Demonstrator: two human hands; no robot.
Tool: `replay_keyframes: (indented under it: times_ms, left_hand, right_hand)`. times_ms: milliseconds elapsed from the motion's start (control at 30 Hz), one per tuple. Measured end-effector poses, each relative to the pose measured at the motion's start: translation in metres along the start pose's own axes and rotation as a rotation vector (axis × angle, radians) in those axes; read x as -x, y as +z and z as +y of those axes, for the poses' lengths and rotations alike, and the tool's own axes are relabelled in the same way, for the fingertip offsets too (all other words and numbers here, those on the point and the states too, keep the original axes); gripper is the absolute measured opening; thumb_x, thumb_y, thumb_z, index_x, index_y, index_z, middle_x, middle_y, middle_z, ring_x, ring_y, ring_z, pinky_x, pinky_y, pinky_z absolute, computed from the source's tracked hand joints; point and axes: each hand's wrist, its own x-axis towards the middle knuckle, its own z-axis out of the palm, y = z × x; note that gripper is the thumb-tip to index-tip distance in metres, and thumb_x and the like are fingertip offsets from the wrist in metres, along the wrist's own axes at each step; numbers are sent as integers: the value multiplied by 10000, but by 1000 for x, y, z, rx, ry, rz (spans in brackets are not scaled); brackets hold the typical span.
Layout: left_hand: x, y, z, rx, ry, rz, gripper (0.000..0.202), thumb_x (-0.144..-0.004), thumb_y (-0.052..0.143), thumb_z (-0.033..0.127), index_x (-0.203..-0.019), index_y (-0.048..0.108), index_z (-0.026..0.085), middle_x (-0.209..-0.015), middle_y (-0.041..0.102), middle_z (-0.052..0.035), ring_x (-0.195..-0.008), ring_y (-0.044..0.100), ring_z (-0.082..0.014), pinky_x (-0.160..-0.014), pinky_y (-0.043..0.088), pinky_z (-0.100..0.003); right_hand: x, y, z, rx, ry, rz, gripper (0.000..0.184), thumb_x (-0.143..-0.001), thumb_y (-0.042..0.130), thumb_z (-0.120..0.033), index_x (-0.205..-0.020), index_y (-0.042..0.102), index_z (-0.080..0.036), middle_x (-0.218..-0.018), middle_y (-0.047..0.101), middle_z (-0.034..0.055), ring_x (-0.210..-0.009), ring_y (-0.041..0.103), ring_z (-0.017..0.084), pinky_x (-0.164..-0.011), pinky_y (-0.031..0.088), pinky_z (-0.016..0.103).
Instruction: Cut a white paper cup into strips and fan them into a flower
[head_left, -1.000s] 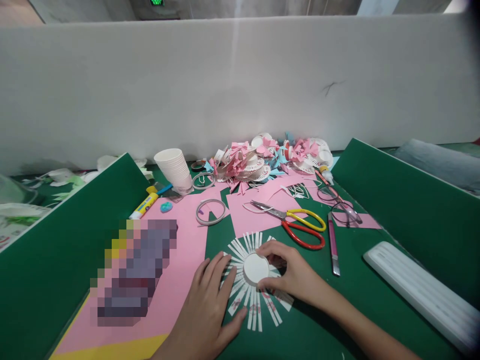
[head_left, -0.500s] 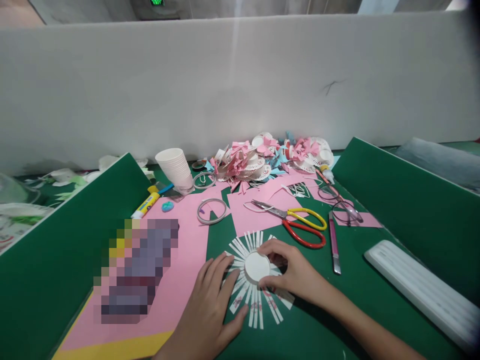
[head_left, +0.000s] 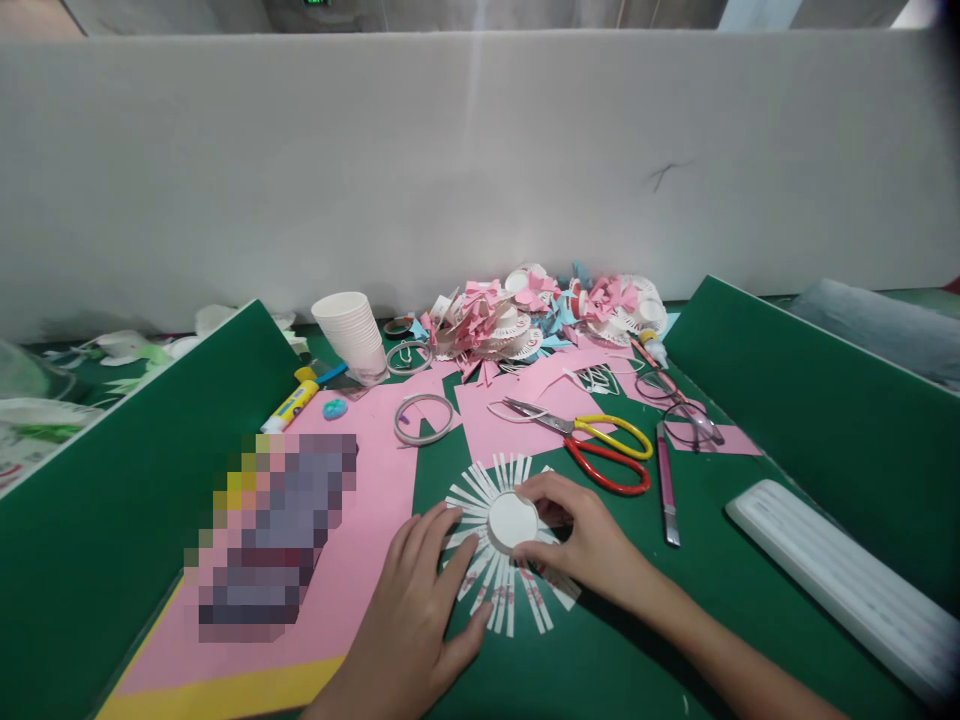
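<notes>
On the desk (head_left: 585,675), my right hand (head_left: 589,540) pinched a fringed paper cup (head_left: 510,532) by its disc-shaped base (head_left: 514,520), left hand (head_left: 420,595) loosely spread.

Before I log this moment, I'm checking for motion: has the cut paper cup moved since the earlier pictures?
Yes, slightly: against the scissors, the cut paper cup has shifted up the view; slid or lifted, I cannot tell.

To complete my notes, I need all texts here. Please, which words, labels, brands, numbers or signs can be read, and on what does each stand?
None can be read with certainty.
Glue stick: label lettering, too small to read.
Cut cup: red print on its strips, broken up, unreadable.
Green sign: cut off by the top edge, unreadable.
Paper pile: red print, too small to read.
</notes>
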Motion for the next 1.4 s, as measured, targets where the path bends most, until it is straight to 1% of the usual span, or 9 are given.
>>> replay_keyframes:
  times_ms: [167, 500, 667, 900, 1067, 1167, 1233, 1333, 1400]
  left_hand:
    - [0, 0, 1, -38, 8, -17, 362, -780, 492, 264, -1127, 530, 168, -1208, 507, -149, -1133, 435, -309, -856, 447, -480]
    - [-2, 2, 0, -93, 33, -6, 405, -781, 486, 267, -1171, 515, 161, -1222, 498, -152, -1148, 409, -317, -874, 414, -480]
    - [-3, 0, 3, -68, 18, 28, 364, -765, 501, 257, -1102, 551, 129, -1112, 545, -162, -1025, 485, -295, -827, 437, -464]
    - [-4, -3, 4, -24, -34, 104, 249, -745, 515, 234, -962, 585, 134, -1045, 561, -155, -973, 496, -292, -796, 443, -460]
    - [-1, -1, 0, 86, -86, 53, 238, -760, 515, 245, -979, 561, 164, -1061, 552, -137, -975, 512, -268, -783, 464, -415]
    - [1, 2, -4, 226, -188, 39, 229, -769, 514, 252, -984, 552, 185, -1082, 540, -126, -1002, 509, -263, -810, 455, -416]
    - [0, 4, -8, 378, -310, 55, 215, -768, 520, 264, -971, 550, 203, -1084, 540, -109, -1028, 499, -257, -860, 427, -423]
    - [-8, 2, -11, 753, -608, 141, 254, -756, 543, 300, -993, 515, 212, -1061, 552, -87, -1028, 509, -237, -900, 399, -404]
    - [-16, -2, -13, 1119, -842, 216, 290, -738, 569, 320, -994, 491, 206, -1040, 569, -76, -982, 544, -218, -860, 428, -360]
  right_hand:
    - [0, 0, 0, -21, 8, -15, 362, -570, 751, -181, -878, 561, -177, -845, 574, 32, -693, 515, 150, -606, 436, 260]
    - [0, 1, 2, -19, -12, -1, 361, -567, 755, -179, -870, 559, -181, -805, 552, 9, -668, 500, 138, -584, 427, 246]
    - [1, 2, -1, 30, -9, 27, 362, -571, 745, -155, -881, 561, -186, -790, 551, 5, -654, 491, 137, -575, 433, 247]
    - [2, 3, -4, 58, -17, 38, 341, -600, 689, -120, -904, 546, -182, -872, 572, 34, -678, 498, 144, -596, 449, 257]
    - [3, 4, -5, 47, -34, 24, 343, -619, 668, -124, -933, 543, -178, -915, 573, 50, -765, 524, 168, -648, 465, 272]
    - [4, 5, -6, 29, -83, 35, 365, -625, 638, -106, -966, 535, -183, -925, 568, 49, -802, 540, 174, -676, 474, 276]
    - [4, 4, -6, 31, -127, 84, 387, -617, 628, -99, -980, 525, -186, -939, 565, 54, -812, 545, 180, -669, 476, 278]
    - [2, 1, -9, 65, -216, 203, 412, -596, 643, -112, -983, 522, -187, -983, 557, 72, -912, 529, 214, -775, 453, 329]
    - [0, -3, -10, 69, -264, 252, 417, -592, 654, -126, -985, 529, -189, -1034, 539, 84, -1001, 500, 234, -875, 401, 366]
